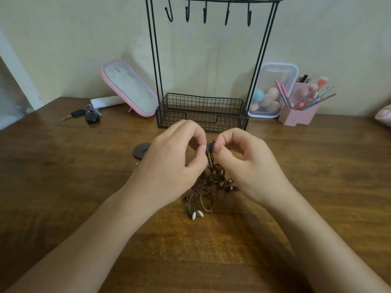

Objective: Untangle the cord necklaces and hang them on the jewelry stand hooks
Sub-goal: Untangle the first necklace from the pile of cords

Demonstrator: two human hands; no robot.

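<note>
Here left hand (pixel 169 157) and right hand (pixel 251 163) pinch cord necklaces (pixel 206 197) before the jewelry stand (pixel 203 108), keys (pixel 91 116) aside.

Jewelry stand (pixel 203 106): we log it back-centre on table (pixel 63 176).
Mirror (pixel 129 87): left of stand; keys (pixel 88 115) farther left.
Box (pixel 273 89): right of stand; brush holder (pixel 296 116) beside it.
Cord necklaces (pixel 208 187): before stand.

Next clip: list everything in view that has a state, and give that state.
left hand: pinches the top of the cord bundle.
right hand: pinches the same spot from the other side.
cord necklaces: tangled, top lifted, lower end on the table.
hooks: the five in view are bare.
mirror: propped up, tilted back.
clear box: lid on, standing on edge, sponges inside.
keys: lying flat.
</note>
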